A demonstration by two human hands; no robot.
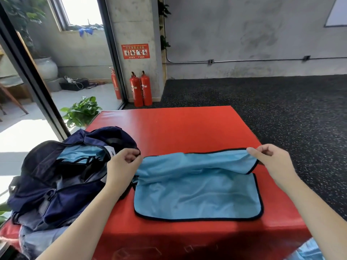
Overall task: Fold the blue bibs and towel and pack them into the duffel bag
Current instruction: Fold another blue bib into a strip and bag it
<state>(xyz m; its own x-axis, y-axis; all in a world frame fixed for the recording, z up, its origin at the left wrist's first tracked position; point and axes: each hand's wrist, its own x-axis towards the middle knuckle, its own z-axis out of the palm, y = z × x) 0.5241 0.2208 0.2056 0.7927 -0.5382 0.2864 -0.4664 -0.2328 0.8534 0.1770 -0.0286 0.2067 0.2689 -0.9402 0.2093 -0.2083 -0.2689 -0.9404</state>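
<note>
Risk, biggest first: cloth (197,186) fold lands skewed. Left hand (123,162) and right hand (270,158) each pinch 1 far corner, lifted above the near half that lies flat on the red mat (178,126). If 1 pinch leads the other, the black-trimmed edges won't line up. Next: slack between the 2 grips sags and could trap a crease under the fold. Smaller: bag (56,175) sits just left of the left grip, touching it or not I can't tell; a corner could snag there.

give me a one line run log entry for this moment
step: folding | left hand: pinches blue bib corner | right hand: pinches other corner | duffel bag: open
</note>
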